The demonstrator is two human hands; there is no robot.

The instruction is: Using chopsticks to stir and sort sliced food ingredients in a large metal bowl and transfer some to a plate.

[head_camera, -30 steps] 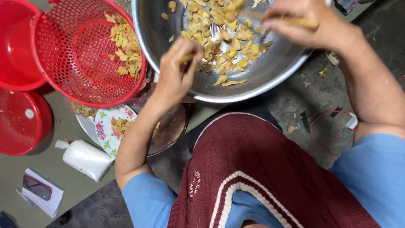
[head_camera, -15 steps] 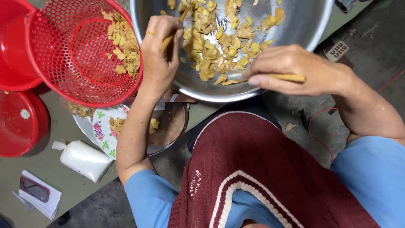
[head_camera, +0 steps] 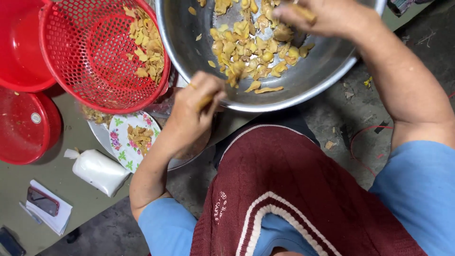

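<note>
My left hand (head_camera: 196,111) sits just outside the near rim of the steel bowl (head_camera: 327,71), fingers curled almost shut, pinching a small yellowish piece (head_camera: 204,101) between thumb and fingertips. Can't tell what the piece is beyond its colour. My right hand (head_camera: 322,16) is over the far side of the bowl, at the top edge of view, fingers bunched around a pale yellow piece (head_camera: 304,11); it's closed on it, part of the hand is cut off by the frame.

Bowl holds a loose heap of yellow-brown chunks (head_camera: 251,50), mostly at centre and far side, a few strays near the near wall. Bare metal shows on its right wall.

Left of the bowl, touching or nearly touching its rim: red mesh basket (head_camera: 95,61), tilted, with a strip of similar yellow slices (head_camera: 144,45) along its right wall. Behind the basket, a red tub (head_camera: 21,47), contents not visible.

Under my left wrist, a floral plate (head_camera: 121,130) with a small pile of brownish scraps (head_camera: 139,136). It rests on a larger metal tray (head_camera: 99,135), mostly covered.

Left edge of the floor: red lid (head_camera: 23,128), flat. Near it a white bag (head_camera: 97,169), and toward the near-left corner a phone (head_camera: 42,201) on white paper (head_camera: 52,219).
</note>
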